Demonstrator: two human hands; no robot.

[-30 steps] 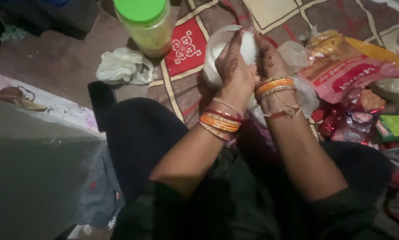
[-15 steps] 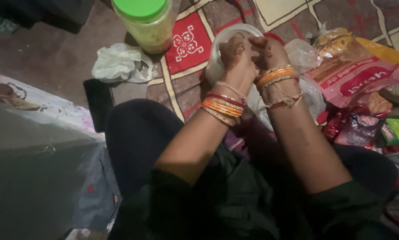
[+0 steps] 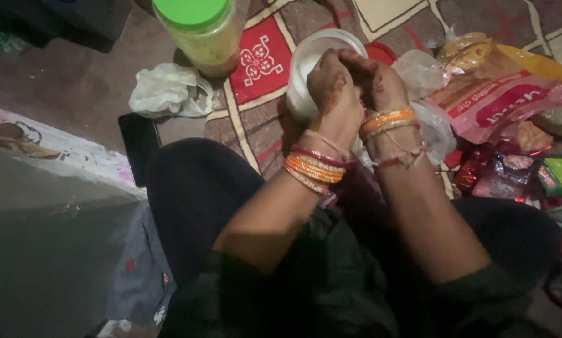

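Far left: a crumpled white plastic bag (image 3: 168, 91) lies on the bare floor, well apart from both hands.
Top left: a clear jar with a green lid (image 3: 201, 31) stands upright on the patterned mat (image 3: 256, 119), lid on, untouched.
Centre: the white container (image 3: 309, 69) sits on the mat directly ahead of the hands, mouth open and tipped a little toward the camera, its near rim under the knuckles.
Left hand: the left hand (image 3: 331, 94) is curled shut at the container's near rim, fingers bent inward; what it pinches is hidden, so I cannot tell.
Right hand: the right hand (image 3: 378, 84) is pressed against the left, fingers folded too, just above and right of the rim; its grip is also hidden.
Key relation: the container lies forward and slightly left of the joined hands, and the left hand is the nearer one, touching or nearly touching its edge.
Under the wrists: a clear plastic bag (image 3: 434, 122) bunches out just right of the right wrist.
Right: a pink and yellow packet (image 3: 500, 100) lies flat beside the bag, small red and green packets (image 3: 544, 178) near it.
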